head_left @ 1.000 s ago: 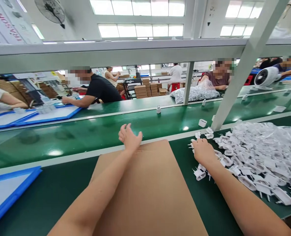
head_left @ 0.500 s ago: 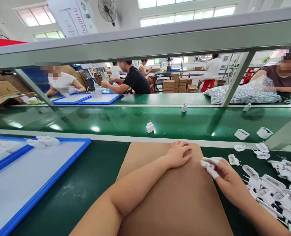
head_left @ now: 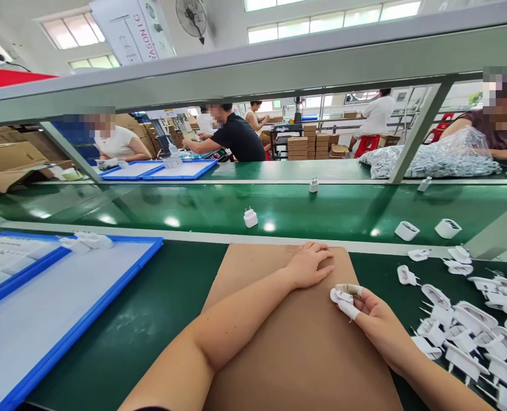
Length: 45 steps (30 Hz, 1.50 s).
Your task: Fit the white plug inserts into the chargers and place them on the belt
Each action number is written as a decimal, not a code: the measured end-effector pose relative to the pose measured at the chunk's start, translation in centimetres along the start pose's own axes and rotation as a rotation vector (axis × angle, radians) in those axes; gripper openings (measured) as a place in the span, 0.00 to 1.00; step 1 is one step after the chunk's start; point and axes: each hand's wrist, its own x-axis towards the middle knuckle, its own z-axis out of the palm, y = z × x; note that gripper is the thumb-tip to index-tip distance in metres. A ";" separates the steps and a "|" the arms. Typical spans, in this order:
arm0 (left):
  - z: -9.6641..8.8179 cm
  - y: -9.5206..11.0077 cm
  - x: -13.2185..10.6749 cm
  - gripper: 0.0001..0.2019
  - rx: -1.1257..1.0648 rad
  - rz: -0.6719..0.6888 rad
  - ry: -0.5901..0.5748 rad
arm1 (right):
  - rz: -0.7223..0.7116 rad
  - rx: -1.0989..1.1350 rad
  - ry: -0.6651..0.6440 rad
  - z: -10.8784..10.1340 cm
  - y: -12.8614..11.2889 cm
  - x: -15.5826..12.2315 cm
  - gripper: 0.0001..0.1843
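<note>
My left hand (head_left: pixel 309 266) lies on a brown cardboard sheet (head_left: pixel 296 354) near its far edge, fingers stretched out and holding nothing. Over the right part of that sheet, my right hand (head_left: pixel 358 305) pinches a small white plug cover (head_left: pixel 341 296) between thumb and fingers, which wear white finger cots. The cover has a rounded oval end; its pins cannot be made out. To the right of this hand lies a heap of white plug covers (head_left: pixel 461 331) with pins, and one single cover (head_left: pixel 407 275) lies at the heap's left side.
Beyond a pale rail, a green conveyor belt (head_left: pixel 185 211) carries white chargers (head_left: pixel 250 217) and open white housings (head_left: pixel 407 230). A blue-edged tray (head_left: pixel 86 285) stands left. A metal frame (head_left: pixel 253 68) crosses above. Across the belt, people sit near a bulging plastic bag (head_left: pixel 433 157).
My right hand has moved left and slightly down over the cardboard with the plug cover. The chargers and housings on the belt have shifted left. My left hand stays on the cardboard.
</note>
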 end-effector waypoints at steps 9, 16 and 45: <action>0.3 0.0 -0.3 0.15 -0.003 -0.014 0.034 | -0.077 -0.010 -0.040 0.6 0.9 0.5 0.26; -0.6 0.3 8.6 0.17 -0.065 -0.219 0.062 | -0.100 0.030 -0.102 1.2 0.9 0.4 0.22; -2.6 3.5 -1.2 0.08 -0.251 -0.104 0.115 | 0.055 0.624 0.045 -0.9 -1.8 0.7 0.24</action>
